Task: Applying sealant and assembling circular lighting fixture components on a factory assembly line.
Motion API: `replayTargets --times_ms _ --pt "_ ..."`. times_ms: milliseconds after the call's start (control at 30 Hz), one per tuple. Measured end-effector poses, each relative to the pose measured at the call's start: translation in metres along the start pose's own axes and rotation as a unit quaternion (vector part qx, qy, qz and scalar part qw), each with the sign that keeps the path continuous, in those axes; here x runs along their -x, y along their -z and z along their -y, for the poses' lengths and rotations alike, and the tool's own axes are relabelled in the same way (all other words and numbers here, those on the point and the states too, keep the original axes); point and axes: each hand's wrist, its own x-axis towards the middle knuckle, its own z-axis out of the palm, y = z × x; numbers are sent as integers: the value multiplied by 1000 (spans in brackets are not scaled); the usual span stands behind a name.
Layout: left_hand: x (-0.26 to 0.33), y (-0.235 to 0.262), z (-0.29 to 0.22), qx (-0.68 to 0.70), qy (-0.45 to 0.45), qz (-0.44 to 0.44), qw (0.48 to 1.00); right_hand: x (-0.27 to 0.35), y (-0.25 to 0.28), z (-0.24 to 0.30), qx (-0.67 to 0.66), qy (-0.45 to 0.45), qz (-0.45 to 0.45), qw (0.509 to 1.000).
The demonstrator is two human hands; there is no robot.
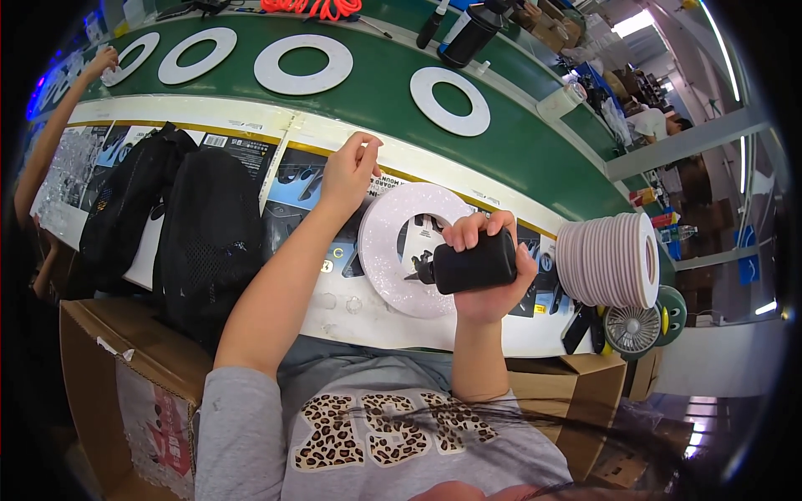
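R hand (pixel 494 302) round blk bottle (pixel 476 265), L hand (pixel 352 171) extended, prob. half-curled

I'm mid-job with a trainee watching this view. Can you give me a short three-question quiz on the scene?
1. Which hand holds the black bottle?
2. True or false: the stack of white rings is left of the black bottle.
3. What colour is the surface under the far row of white rings? A) red; B) green; C) yellow.

Key: 1. The right hand. 2. False; it is to the right. 3. B.
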Motion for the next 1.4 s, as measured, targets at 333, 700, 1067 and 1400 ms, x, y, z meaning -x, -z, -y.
replayTargets --times_ms 333,700,1067,1400 --pt "0 0 -2 1 -2 -3 1000 5 -15 -2 -18 1 48 999" --pt "1 2 -6 0 8 -2 1000 12 -21 -12 -15 -30 62 998" --pt "1 3 -4 -5 8 -4 1000 12 -23 -13 -7 -27 63 998" --pt "0 1 -1 -8 0 -8 1000 11 -19 -15 -47 -36 87 994"
